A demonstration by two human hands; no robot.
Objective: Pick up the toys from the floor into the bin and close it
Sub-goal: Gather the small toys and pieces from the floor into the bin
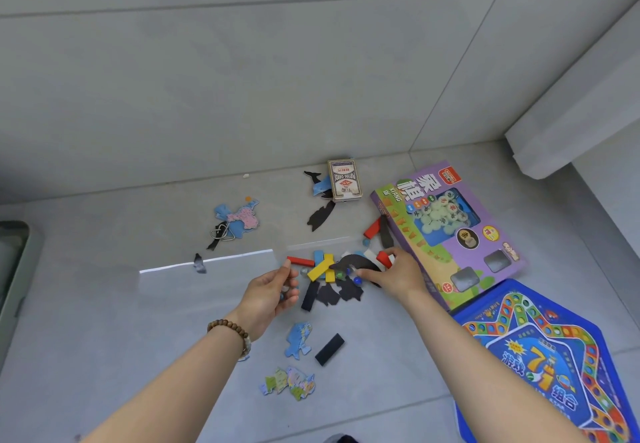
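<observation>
Your right hand (398,276) pinches a black piece (356,261) atop the blocks (323,266). Your left hand (270,293) curls beside a clear bag (207,280); I cannot tell whether it grips.

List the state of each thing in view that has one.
playing-card box, shut, lying flat.
purple chess box, shut, flat, face up.
blue game box, flat, face up.
bin, only an edge shows; lid cannot be told.
left hand, fingers curled by the red block; grip unclear.
right hand, grips the black curved piece.
</observation>
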